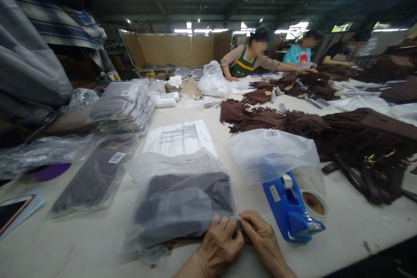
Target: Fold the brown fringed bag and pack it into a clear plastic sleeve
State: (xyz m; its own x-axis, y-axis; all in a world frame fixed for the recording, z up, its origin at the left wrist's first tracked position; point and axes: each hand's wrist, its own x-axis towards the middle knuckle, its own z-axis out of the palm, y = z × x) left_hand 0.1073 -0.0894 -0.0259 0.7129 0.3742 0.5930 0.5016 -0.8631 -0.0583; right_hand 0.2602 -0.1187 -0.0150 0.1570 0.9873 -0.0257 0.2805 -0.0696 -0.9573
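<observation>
A frosted plastic bag lies flat in front of me, with a dark folded item inside that looks like a handbag. My left hand is closed at its lower right edge, fingers curled onto the plastic. Close beside it, my right hand pinches the bag's corner between thumb and fingers. What exactly sits between the fingertips is partly hidden. To the right of my hands stands a blue tape dispenser. An empty-looking plastic bag with a barcode label rests over the dispenser's far end.
A roll of tape lies by the dispenser. Brown fringed bags are heaped at right. Packed grey bags are stacked at left, near another packed bag and a phone. Printed white plastic lies ahead. Co-workers stand across the table.
</observation>
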